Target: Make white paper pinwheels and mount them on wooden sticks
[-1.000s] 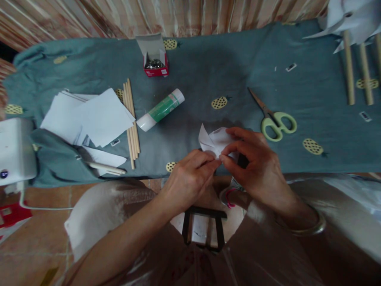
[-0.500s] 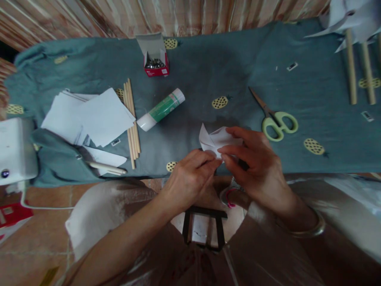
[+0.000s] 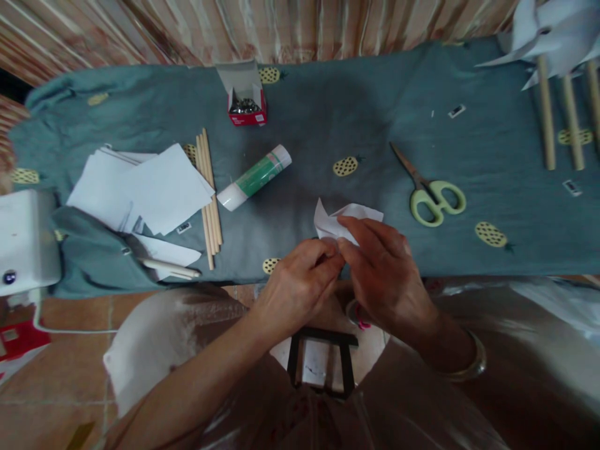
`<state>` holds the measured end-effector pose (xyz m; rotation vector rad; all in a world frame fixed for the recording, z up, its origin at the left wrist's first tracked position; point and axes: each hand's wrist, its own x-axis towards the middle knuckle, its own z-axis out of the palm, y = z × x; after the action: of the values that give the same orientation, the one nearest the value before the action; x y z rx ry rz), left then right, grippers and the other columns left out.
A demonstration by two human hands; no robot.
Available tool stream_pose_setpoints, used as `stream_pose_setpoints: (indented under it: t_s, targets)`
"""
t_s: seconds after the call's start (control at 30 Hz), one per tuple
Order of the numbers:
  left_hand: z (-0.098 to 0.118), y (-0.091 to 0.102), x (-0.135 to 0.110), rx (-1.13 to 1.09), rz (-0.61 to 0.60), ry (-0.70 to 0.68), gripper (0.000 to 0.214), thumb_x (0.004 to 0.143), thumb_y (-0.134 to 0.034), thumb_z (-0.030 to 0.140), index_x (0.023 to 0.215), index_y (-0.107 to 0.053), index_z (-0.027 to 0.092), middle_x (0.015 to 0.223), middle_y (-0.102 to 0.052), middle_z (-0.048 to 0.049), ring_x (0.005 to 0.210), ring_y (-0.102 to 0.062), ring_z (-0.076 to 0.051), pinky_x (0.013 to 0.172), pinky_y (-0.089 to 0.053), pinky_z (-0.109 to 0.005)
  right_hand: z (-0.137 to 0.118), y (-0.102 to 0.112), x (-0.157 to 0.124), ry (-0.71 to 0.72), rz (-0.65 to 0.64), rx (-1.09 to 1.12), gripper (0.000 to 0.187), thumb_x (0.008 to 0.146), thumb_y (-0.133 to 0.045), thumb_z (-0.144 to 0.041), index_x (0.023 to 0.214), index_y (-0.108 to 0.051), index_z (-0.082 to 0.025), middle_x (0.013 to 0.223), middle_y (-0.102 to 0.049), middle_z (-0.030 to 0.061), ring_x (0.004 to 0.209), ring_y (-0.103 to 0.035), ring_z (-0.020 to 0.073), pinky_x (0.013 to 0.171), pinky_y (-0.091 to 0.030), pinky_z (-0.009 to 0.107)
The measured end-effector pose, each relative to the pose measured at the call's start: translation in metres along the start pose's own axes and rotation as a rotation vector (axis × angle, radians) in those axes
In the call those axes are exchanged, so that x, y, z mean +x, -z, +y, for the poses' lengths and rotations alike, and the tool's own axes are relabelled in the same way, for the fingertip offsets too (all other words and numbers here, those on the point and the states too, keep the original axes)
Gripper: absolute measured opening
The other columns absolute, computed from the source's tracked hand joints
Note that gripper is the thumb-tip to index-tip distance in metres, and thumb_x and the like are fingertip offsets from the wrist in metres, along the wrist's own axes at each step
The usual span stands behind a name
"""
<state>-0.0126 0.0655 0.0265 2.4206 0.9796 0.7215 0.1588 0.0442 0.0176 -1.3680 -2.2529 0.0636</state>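
Between my two hands, at the front edge of the cloth-covered table, is a white paper pinwheel with its blades curled inward. My left hand is closed, its thumb and fingers pinching the paper's near side. My right hand is closed on the paper too, its thumb and fingertips pressing near the middle, close to the left fingertips. The exact grip point is hidden by the fingers. A pair of scissors with light green handles lies to the right of my right hand. A glue stick lies beyond my left hand.
On the left are stacked white paper sheets, several wooden sticks and a white device with a cable. A red box of small metal pieces stands open at the back. Finished pinwheels on sticks lie at the far right.
My right hand has moved inward and left over the paper, its spread fingers coming together at the middle. My left hand keeps its pinch in nearly the same place.
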Motion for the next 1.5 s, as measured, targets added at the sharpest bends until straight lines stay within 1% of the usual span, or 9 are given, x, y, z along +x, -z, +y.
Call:
stream_pose_setpoints:
  t_s: [0.1,0.33,0.57,0.63,0.8,1.0,1.23,1.37,1.5]
  targets:
    - [0.0,0.0,0.0,-0.003,0.007,0.008,0.013,0.092,-0.053,0.014,0.097,-0.064,0.011,0.096,-0.064,-0.0098,0.089,-0.064,-0.016,0.077,-0.058,-0.028,-0.001,-0.003,0.003,0.04,0.007,-0.017,0.022,0.095,-0.045,-0.012,0.113,-0.058,-0.015,0.126,-0.063,0.0137,0.117,-0.054,0.0248,0.091,-0.049,0.041]
    - [-0.001,0.0,0.0,0.008,-0.004,0.01,0.012,0.092,-0.053,0.014,0.093,-0.064,0.011,0.092,-0.063,-0.0088,0.087,-0.063,-0.017,0.075,-0.058,-0.028,0.002,-0.006,0.006,0.05,0.019,0.019,0.019,0.096,-0.042,-0.013,0.102,-0.06,-0.017,0.128,-0.062,0.0135,0.118,-0.054,0.0254,0.091,-0.049,0.042]
    - [-0.001,-0.002,-0.001,0.025,0.002,0.022,0.014,0.093,-0.051,0.015,0.099,-0.064,0.013,0.095,-0.064,-0.0085,0.088,-0.063,-0.016,0.074,-0.058,-0.028,0.016,0.005,0.004,-0.06,0.086,0.181,0.03,0.088,-0.046,-0.009,0.11,-0.063,-0.019,0.128,-0.06,0.0122,0.119,-0.054,0.0274,0.097,-0.049,0.048]
    - [-0.002,-0.003,-0.002,0.032,0.01,0.02,0.014,0.093,-0.052,0.015,0.101,-0.064,0.013,0.095,-0.064,-0.0083,0.088,-0.063,-0.016,0.074,-0.058,-0.028,0.024,0.009,0.006,-0.107,0.103,0.166,0.03,0.088,-0.046,-0.01,0.111,-0.063,-0.019,0.125,-0.062,0.0121,0.117,-0.056,0.0277,0.098,-0.048,0.05]
    - [-0.008,-0.004,-0.002,0.059,0.045,-0.012,0.015,0.092,-0.053,0.015,0.102,-0.064,0.011,0.095,-0.064,-0.0088,0.089,-0.063,-0.016,0.074,-0.057,-0.028,0.036,0.012,0.015,-0.214,0.011,0.121,0.032,0.092,-0.045,-0.019,0.12,-0.061,-0.021,0.126,-0.064,0.0121,0.119,-0.058,0.0298,0.101,-0.047,0.054]
    - [-0.018,0.005,0.003,0.124,0.081,-0.04,0.015,0.093,-0.052,0.016,0.098,-0.066,0.013,0.094,-0.066,-0.0087,0.086,-0.061,-0.017,0.074,-0.056,-0.03,0.035,0.017,0.02,-0.3,0.014,0.114,0.03,0.09,-0.051,-0.022,0.117,-0.063,-0.022,0.109,-0.072,0.0107,0.102,-0.067,0.029,0.087,-0.055,0.049]
    - [-0.026,0.013,0.006,0.156,0.066,-0.045,0.018,0.09,-0.053,0.011,0.101,-0.067,0.014,0.099,-0.066,-0.0098,0.092,-0.058,-0.021,0.078,-0.053,-0.036,0.029,0.027,0.016,-0.467,-0.007,0.117,0.028,0.087,-0.057,-0.026,0.112,-0.067,-0.021,0.084,-0.076,0.0045,0.071,-0.071,0.0216,0.066,-0.056,0.034]
    - [-0.022,0.014,0.007,0.157,0.09,-0.041,0.017,0.091,-0.053,0.012,0.103,-0.066,0.015,0.101,-0.066,-0.0096,0.093,-0.058,-0.021,0.078,-0.051,-0.037,0.027,0.031,0.011,-0.518,-0.029,0.113,0.027,0.086,-0.06,-0.028,0.11,-0.068,-0.018,0.082,-0.076,0.0051,0.069,-0.072,0.0223,0.062,-0.055,0.032]
    - [-0.011,0.012,0.007,0.153,0.085,-0.06,0.016,0.091,-0.057,0.023,0.104,-0.065,0.016,0.102,-0.067,-0.009,0.093,-0.058,-0.022,0.078,-0.047,-0.038,0.025,0.034,0.007,-0.538,-0.038,0.111,0.025,0.086,-0.06,-0.029,0.107,-0.068,-0.019,0.078,-0.076,0.0041,0.066,-0.072,0.0216,0.059,-0.054,0.031]
